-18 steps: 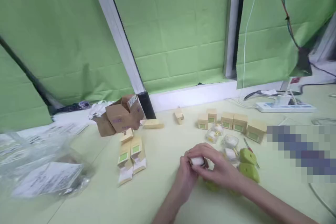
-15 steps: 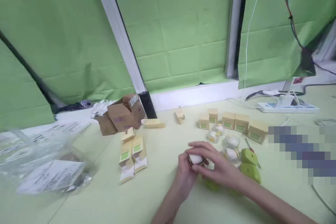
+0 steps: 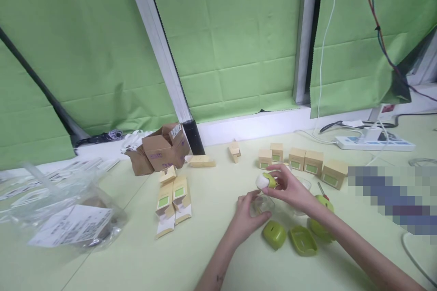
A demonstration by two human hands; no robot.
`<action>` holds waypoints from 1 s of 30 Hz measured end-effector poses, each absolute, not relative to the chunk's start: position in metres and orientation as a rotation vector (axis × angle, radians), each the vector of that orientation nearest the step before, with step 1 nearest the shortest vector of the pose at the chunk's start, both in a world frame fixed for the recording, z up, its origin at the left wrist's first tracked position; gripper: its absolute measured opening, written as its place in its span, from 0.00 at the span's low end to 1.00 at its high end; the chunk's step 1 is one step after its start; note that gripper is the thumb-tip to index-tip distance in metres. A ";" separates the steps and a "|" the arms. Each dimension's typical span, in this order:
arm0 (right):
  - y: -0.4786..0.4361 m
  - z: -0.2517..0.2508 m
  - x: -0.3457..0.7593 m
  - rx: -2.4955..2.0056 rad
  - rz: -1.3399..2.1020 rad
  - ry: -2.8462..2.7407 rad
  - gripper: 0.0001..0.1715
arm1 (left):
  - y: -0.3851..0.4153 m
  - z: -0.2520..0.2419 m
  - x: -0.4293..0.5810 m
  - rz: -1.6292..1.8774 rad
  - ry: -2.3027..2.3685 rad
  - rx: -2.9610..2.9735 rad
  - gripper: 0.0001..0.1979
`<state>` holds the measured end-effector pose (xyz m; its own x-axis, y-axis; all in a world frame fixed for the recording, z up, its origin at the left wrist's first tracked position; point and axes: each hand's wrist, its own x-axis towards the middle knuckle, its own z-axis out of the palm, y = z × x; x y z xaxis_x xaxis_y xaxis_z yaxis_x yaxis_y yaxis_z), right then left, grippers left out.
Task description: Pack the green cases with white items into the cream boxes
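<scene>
Two olive-green plastic shells: nearer than both grips.
Left hand: thumb and fingers curled around a clear plastic container.
Right hand: fingertips pinched on a rounded white-and-green piece, above that container.
Small tan cardboard boxes: beyond the right hand.

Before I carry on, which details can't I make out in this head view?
All in the head view:
- White-and-green piece: its far end is hidden by the right hand.
- Clear container: partly covered by the left hand.
- Green parts at the right: partly behind the right forearm.
- Green labels: print too small to read.
- Brown carton: inside hidden by its walls.
- Tabletop at right: masked by a pixelated patch.
</scene>
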<state>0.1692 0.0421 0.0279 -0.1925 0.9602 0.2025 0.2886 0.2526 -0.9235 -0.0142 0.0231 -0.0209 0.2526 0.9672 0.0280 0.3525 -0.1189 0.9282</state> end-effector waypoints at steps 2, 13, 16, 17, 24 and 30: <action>0.041 0.026 0.168 -1.210 0.907 -1.794 0.26 | 0.024 -0.022 -0.011 0.855 1.342 1.704 0.30; 0.022 0.033 0.153 -1.205 0.842 -2.250 0.22 | 0.023 -0.026 -0.004 0.839 1.565 1.864 0.20; 0.023 0.034 0.153 -1.184 0.822 -2.314 0.23 | 0.024 -0.027 -0.003 0.831 1.575 1.885 0.23; 0.023 0.034 0.153 -1.183 0.801 -2.331 0.23 | 0.024 -0.028 -0.003 0.825 1.579 1.892 0.24; 0.024 0.025 0.149 -1.286 0.780 -2.314 0.23 | 0.013 -0.015 -0.016 0.681 1.479 1.933 0.36; 0.025 0.014 0.149 -1.315 0.794 -2.303 0.28 | 0.034 0.024 -0.093 0.844 2.028 2.153 0.27</action>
<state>0.1494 0.0254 0.0135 -0.4958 0.8675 0.0400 0.6584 0.4055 -0.6341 -0.0926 0.0340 0.0239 -0.0193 0.9400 0.3405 0.9040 -0.1291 0.4077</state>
